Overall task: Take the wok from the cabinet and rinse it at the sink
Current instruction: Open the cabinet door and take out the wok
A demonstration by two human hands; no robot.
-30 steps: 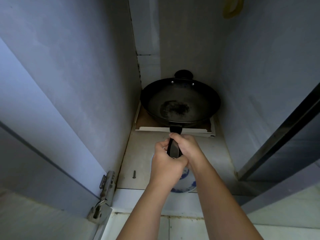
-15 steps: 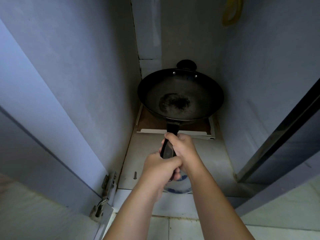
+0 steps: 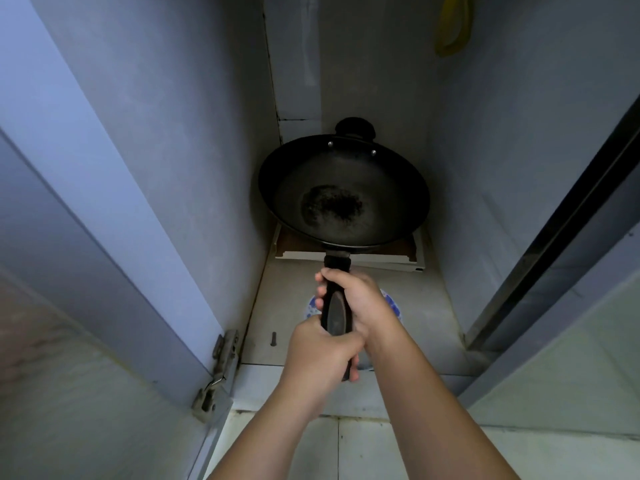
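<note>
A black wok (image 3: 363, 174) with a dark burnt patch in its bowl hangs inside the open cabinet (image 3: 194, 140), lifted off the board under it. Its long black handle (image 3: 336, 308) points toward me. My right hand (image 3: 360, 299) grips the handle nearer the bowl. My left hand (image 3: 320, 358) grips the handle's near end. A small loop handle sits on the wok's far rim. No sink is in view.
A white-edged board (image 3: 349, 256) lies on the cabinet floor below the wok. A blue-and-white dish (image 3: 391, 304) sits under my hands. A loose screw (image 3: 273, 338) lies on the floor. The open door with its hinge (image 3: 221, 365) stands left; another door edge (image 3: 554, 237) stands right. A yellow item (image 3: 452, 26) hangs above.
The wok has risen off the board and come toward me. My hands have spread apart along the handle, showing more of it.
</note>
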